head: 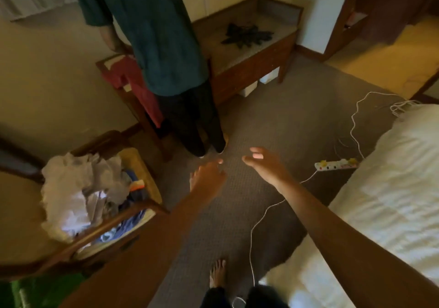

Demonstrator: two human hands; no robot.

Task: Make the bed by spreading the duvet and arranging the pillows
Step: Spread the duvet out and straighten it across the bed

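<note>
The bed with its white quilted duvet [389, 196] fills the right side of the head view; no pillows show. Both my arms reach forward over the carpet, away from the bed. My left hand [209, 177] hangs over the floor with fingers spread and holds nothing. A little to its right, my right hand [263, 163] is also empty, fingers extended. Neither hand touches the duvet.
Another person in a teal top [152, 34] stands ahead, beside a wooden bench [249, 53]. An armchair piled with clothes [83, 189] sits at the left. A white power strip [336, 164] and its cable [251, 234] lie on the carpet near the bed.
</note>
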